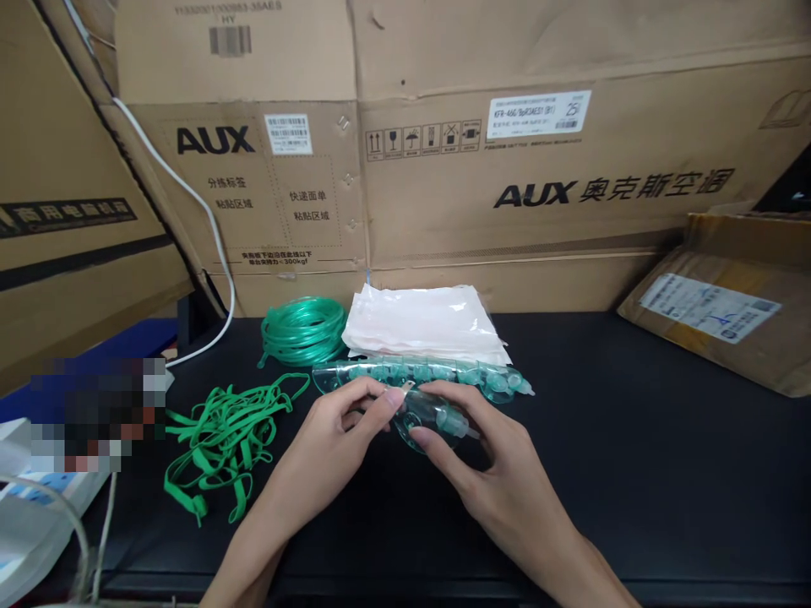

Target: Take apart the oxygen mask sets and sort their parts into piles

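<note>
Both my hands hold one clear green plastic mask (pixel 437 418) just above the black table (pixel 634 439). My left hand (pixel 329 447) pinches its left edge, where a small metal strip shows, between thumb and fingertips. My right hand (pixel 487 473) curls around the mask from the right and below. Right behind the hands a row of several nested masks (pixel 443 373) lies on its side. Several green elastic straps (pixel 221 431) are piled to the left of my left hand.
A stack of clear plastic bags (pixel 421 325) and a coil of green tubing (pixel 302 329) lie at the back. Large cardboard boxes (pixel 507 186) wall in the table behind and left. A taped parcel (pixel 722 304) sits at right, and a white cable (pixel 190 203) hangs at left.
</note>
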{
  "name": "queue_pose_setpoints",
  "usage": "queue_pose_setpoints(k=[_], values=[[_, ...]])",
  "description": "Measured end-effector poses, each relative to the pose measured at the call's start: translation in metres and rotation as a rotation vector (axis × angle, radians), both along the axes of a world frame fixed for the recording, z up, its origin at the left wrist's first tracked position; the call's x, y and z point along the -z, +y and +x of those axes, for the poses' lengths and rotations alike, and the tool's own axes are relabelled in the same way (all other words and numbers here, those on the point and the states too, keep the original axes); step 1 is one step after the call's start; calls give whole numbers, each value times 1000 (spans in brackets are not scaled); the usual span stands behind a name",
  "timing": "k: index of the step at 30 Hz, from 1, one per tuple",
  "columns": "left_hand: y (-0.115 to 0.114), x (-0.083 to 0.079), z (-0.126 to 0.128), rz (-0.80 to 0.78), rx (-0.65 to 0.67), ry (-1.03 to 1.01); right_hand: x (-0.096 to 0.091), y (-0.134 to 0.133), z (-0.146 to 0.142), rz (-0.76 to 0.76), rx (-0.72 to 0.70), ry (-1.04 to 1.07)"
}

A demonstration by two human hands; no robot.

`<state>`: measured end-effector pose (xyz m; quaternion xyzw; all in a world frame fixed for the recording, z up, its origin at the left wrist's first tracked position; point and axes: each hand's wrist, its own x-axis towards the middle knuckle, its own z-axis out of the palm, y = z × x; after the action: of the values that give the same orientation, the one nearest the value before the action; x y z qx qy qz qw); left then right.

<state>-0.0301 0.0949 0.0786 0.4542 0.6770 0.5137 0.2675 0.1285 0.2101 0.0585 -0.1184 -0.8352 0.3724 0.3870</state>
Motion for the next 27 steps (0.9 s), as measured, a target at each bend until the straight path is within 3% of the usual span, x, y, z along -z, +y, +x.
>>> queue_pose_setpoints(k=[10,12,18,27], values=[[7,3,17,186,-31,-141,-3,-5,1,203,23,82],[7,3,18,214,-32,-141,-5,-5,2,105,-13,81],[6,5,19,267,-17,-96,-17,2,3,-538,-99,-19],[7,6,22,233,-24,15,-22,1,5,-751,-152,-14]])
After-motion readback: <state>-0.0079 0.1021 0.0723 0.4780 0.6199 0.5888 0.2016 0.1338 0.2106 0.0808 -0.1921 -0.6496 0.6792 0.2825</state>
